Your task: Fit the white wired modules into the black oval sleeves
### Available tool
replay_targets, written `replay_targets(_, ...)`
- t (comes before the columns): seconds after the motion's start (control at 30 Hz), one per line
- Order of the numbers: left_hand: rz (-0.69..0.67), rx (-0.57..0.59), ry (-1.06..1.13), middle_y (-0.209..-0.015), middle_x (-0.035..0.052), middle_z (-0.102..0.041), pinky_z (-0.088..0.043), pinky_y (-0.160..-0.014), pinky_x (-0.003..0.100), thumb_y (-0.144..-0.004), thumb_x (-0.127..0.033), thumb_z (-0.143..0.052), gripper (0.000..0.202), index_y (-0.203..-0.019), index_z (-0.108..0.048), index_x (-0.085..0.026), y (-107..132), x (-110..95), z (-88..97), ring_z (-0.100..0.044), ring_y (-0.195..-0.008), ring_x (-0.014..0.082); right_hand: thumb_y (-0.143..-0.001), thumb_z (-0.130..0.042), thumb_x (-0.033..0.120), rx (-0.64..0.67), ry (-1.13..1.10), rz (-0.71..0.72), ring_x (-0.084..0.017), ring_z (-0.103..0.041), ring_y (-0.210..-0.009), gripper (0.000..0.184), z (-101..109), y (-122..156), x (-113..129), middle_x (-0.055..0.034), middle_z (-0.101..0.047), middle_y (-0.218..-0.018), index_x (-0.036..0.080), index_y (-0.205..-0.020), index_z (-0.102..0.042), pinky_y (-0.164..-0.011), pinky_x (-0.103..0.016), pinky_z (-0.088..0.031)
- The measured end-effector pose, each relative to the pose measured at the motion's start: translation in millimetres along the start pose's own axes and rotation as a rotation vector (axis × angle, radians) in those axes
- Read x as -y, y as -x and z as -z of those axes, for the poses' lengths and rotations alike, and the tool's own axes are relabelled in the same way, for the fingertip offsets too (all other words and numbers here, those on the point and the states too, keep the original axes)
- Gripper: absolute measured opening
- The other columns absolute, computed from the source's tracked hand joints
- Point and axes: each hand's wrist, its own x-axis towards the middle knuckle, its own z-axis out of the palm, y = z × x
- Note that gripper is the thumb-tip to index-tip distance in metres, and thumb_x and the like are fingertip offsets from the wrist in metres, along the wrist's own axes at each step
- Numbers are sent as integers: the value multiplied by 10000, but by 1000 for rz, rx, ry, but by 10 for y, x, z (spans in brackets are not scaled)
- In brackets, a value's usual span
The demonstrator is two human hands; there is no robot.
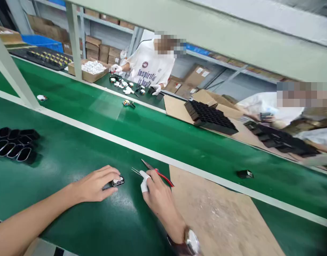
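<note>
My left hand (101,183) is closed around a small black housing (118,181) lying on the green worktop. The housing's open end faces right and shows white and metallic parts inside. In my right hand (158,193) is a pair of tweezers (137,171), their thin tips pointing up and left towards the housing but apart from it. White finger cots cover two fingertips of this hand, and a watch (191,241) is on the wrist. Just beyond that hand lie pliers (163,176) with red handles, jaws pointing up-left.
Several black oval housings (15,145) stand at the left. Brown cardboard (219,213) covers the bench at right. Beyond a pale rail, the green belt (152,131) carries small assemblies (128,103) and a black unit (244,174). Co-workers sit opposite, near black housings (210,117).
</note>
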Motion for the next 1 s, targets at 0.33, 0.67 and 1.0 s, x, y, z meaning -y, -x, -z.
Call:
replay_targets(0.33,95,15,7,-1191,89,-713,-603,-913,349,-1013,-197,-636,302,-1310,-585,-213,-20,-11,-15,-705,-1061,224,-1023,-588,184,-33,-469,157,-279,-588,-1118,274,85,-174,226,-137,-636,-1174,142,-1291,-622,-942,-438,-579)
replay_targets(0.67,-5,-149,140,-1167,116,-762,-594,-848,366,-987,-134,-666,90,-947,-716,-198,-63,1,-69,-725,-977,235,-1054,-581,278,-28,-511,144,-271,-624,-1133,373,17,-168,152,-132,-649,-1256,198,-1417,-548,-958,-467,-564)
replay_targets(1.0,745,-557,1101,-808,52,-760,-652,-686,303,-801,-381,-902,316,-837,-701,-141,-260,135,143,-724,-680,157,-921,-455,13,-31,-157,39,-267,-637,-1014,389,-227,113,-77,-127,-657,-1124,127,-1249,-632,-891,-415,-589)
